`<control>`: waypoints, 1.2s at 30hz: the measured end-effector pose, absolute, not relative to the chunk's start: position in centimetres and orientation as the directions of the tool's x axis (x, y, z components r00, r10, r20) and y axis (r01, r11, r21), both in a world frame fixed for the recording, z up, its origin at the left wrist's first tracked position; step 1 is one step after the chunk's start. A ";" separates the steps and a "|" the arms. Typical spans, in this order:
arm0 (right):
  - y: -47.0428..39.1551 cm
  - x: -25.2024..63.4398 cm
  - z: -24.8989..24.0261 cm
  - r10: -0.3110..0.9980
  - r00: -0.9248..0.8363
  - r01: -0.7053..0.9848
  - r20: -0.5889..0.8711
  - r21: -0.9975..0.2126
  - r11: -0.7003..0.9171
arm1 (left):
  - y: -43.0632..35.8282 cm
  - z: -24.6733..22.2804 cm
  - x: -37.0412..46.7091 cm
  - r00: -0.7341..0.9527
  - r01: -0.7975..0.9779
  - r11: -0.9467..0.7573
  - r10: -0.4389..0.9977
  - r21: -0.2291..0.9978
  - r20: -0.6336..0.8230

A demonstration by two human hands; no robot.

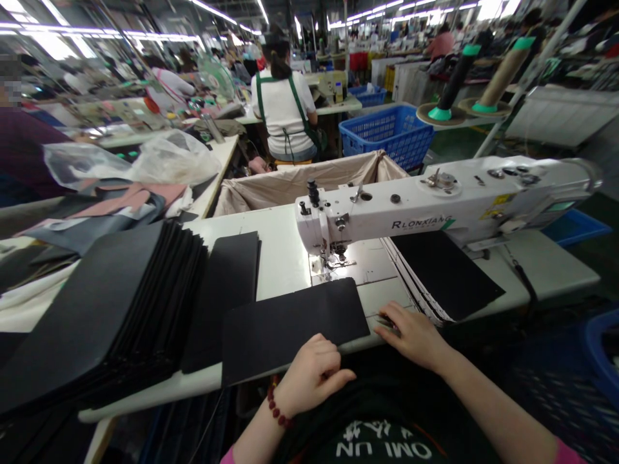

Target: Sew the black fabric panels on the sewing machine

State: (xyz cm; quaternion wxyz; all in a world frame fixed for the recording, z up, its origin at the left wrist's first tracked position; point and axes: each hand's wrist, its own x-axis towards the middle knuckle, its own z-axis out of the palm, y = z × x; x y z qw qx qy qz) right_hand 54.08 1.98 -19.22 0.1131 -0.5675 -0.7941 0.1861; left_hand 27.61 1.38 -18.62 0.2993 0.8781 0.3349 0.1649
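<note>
A flat black panel (294, 325) lies at the front edge of the sewing table, its far right corner close to the needle area. My left hand (316, 374), with a beaded bracelet at the wrist, is at the panel's near edge, fingers curled and thumb apart; whatever is under the fingers is hidden. Right of the panel, my right hand (406, 332) pinches a small dark metal tool (387, 320) over the table edge. The white sewing machine (372, 209) stands behind, its lamp lighting the needle plate (372, 261).
Stacked black panels (111, 290) fill the left side, beside a smaller pile (227, 270). More black pieces (445, 270) lie under the machine arm. Thread cones (457, 80) stand behind it. A cloth-lined bin (290, 187) and blue basket (387, 132) are beyond, near a seated person (285, 106).
</note>
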 end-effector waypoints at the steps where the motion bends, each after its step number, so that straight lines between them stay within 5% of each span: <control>1: 1.7 53.9 -19.5 0.945 -0.327 0.850 -0.014 -0.442 0.287 | 1.2 -18.4 26.6 0.725 0.517 -0.622 0.684 0.588 0.086; 10: 0.8 52.0 -21.7 0.882 -0.471 0.785 0.022 -0.446 0.430 | -0.2 -18.5 14.8 0.480 0.858 -0.481 0.876 0.182 0.053; 14: 1.0 52.1 -20.8 0.885 -0.455 0.689 0.094 -0.592 0.418 | -1.1 -17.2 11.3 0.441 0.820 -0.448 0.891 0.356 0.103; 18: 1.1 52.3 -17.5 0.958 -0.251 0.545 0.137 -0.798 0.257 | -1.8 -14.2 11.6 0.119 0.733 -0.201 0.978 0.650 0.169; 23: 1.0 53.1 -14.4 0.998 -0.025 0.453 0.059 -0.889 0.064 | -1.7 -11.4 13.6 -0.147 0.476 0.188 0.980 0.859 -0.134; 29: 0.6 54.4 -14.3 0.999 0.044 0.396 -0.018 -0.918 -0.034 | -1.6 -10.7 15.0 -0.083 0.116 0.342 0.939 0.932 -0.334; 36: 0.7 54.4 -14.3 0.999 0.022 0.432 -0.041 -0.901 -0.046 | -1.8 -8.4 15.6 -0.117 0.080 0.358 0.930 0.930 -0.348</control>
